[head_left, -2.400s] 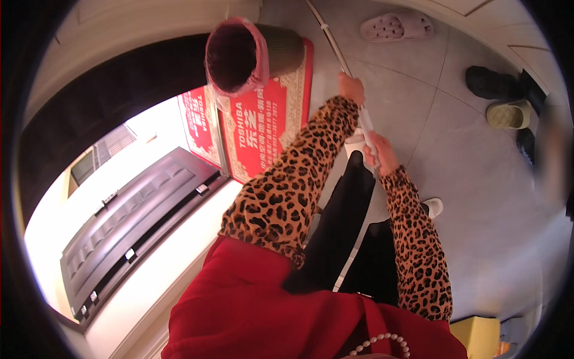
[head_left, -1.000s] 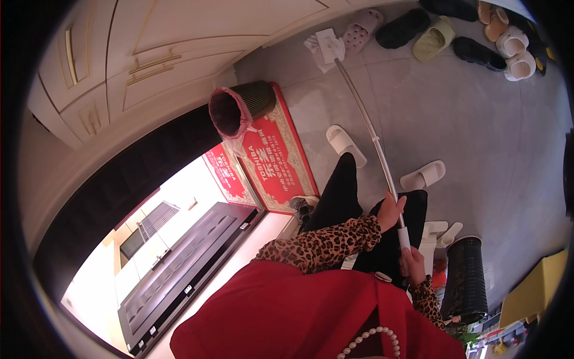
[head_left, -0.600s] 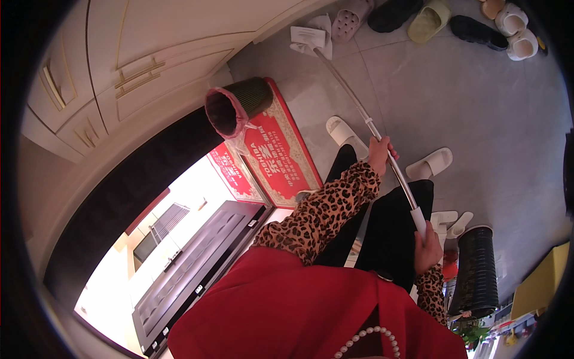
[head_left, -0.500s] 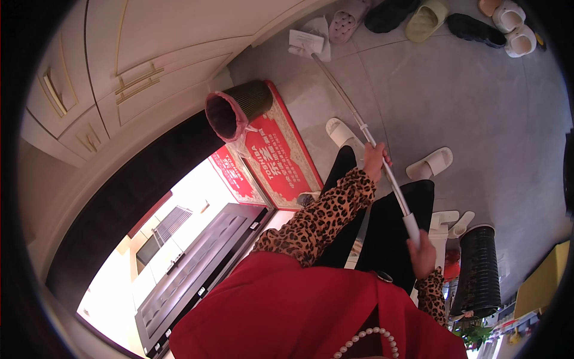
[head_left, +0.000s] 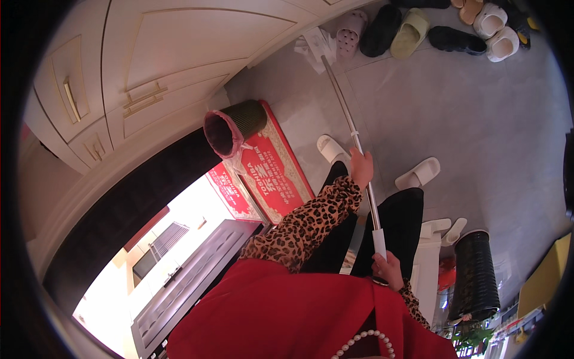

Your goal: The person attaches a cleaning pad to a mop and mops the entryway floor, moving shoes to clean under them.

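Observation:
A long silver mop pole (head_left: 344, 99) runs from my waist up to the far floor. My left hand (head_left: 361, 169) is wrapped round its middle, just below a white joint. Lower down, my right hand (head_left: 388, 270) grips the pole's white handle end (head_left: 379, 240). The flat white mop head (head_left: 321, 43), with a crumpled white cloth about it, lies on the grey floor against the cabinet base. Beside it on the right stands a pale pink clog (head_left: 350, 33) with holes.
More shoes line the far edge: a dark pair, a green slipper (head_left: 411, 33) and white clogs (head_left: 502, 45). A lined bin (head_left: 239, 125) stands on a red doormat (head_left: 275, 170) at left. White cabinets (head_left: 173, 54) rise behind. A black ribbed bin (head_left: 473, 275) stands at right.
The mop head has moved slightly right, closer to the pink clog, and its pole stands steeper. Both hands have shifted left and lower in view, still gripping. The view has shifted a little too.

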Demonstrator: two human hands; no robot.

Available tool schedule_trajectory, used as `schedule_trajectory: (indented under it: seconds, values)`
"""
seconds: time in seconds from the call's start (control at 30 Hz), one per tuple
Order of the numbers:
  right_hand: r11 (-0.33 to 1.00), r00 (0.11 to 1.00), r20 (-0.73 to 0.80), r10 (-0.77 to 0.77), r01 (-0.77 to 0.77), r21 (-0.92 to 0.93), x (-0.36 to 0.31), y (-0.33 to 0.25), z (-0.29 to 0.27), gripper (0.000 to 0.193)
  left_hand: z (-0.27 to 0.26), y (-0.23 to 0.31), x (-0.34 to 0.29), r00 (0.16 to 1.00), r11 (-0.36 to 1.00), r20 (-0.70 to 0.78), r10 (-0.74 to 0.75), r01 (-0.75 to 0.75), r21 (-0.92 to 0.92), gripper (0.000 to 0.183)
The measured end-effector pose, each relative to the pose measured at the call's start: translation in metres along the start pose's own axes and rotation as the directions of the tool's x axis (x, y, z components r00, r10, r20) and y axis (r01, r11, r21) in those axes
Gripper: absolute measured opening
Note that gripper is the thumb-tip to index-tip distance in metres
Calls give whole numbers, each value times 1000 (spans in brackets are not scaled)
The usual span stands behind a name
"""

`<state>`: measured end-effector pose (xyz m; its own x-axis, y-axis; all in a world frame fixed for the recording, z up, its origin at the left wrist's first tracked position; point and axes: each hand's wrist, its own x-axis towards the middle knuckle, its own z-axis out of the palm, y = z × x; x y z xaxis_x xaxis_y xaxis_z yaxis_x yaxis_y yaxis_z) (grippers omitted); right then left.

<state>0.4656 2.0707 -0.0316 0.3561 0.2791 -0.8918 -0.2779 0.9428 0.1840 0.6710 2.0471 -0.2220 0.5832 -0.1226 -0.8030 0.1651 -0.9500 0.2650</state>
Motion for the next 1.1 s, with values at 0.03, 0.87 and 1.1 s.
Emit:
schedule_trajectory:
  seconds: [0.03, 0.87, 1.1]
  values:
    - [999, 1000, 3, -5, 5, 32, -3, 2, 2, 22, 1, 5, -5, 1000, 1000, 7, 8, -8, -5, 25]
    - [965, 971, -198, -136, 174, 194, -37, 20, 30, 23, 35, 53, -54, 921, 935, 187, 341, -353, 35, 22]
    - [911, 987, -44, -153, 158, 381, -25, 11, 47, 23, 25, 78, -40, 910, 894, 330, 253, -350, 281, 21]
